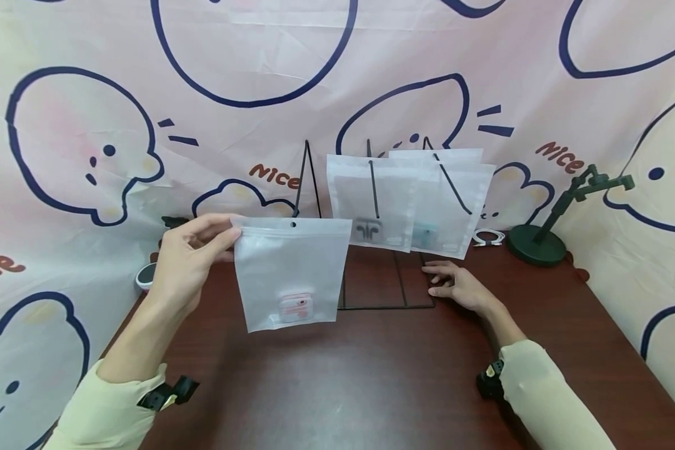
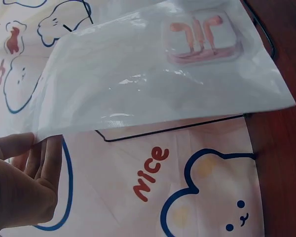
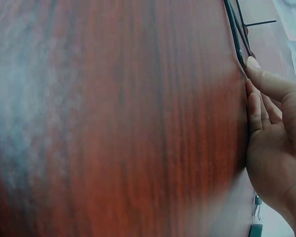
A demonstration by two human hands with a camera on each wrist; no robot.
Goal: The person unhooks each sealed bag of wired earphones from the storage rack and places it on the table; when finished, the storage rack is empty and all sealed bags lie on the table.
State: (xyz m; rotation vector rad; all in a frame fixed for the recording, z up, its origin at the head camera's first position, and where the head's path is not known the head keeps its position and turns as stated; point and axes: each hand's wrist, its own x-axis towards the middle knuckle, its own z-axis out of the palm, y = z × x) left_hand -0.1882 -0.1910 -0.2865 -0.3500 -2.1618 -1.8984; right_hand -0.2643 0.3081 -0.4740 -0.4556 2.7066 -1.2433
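Sleeves are cropped, left hand pinching a milky pouch, right hand touching a rack, grip unclear.

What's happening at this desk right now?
A person's left hand pinches the top corner of a white pouch with pink earphones inside, its punched hole close to the left hook of a black wire rack. I can't tell whether it's threaded. The right hand touches the rack's base. More pouches hang farther right.
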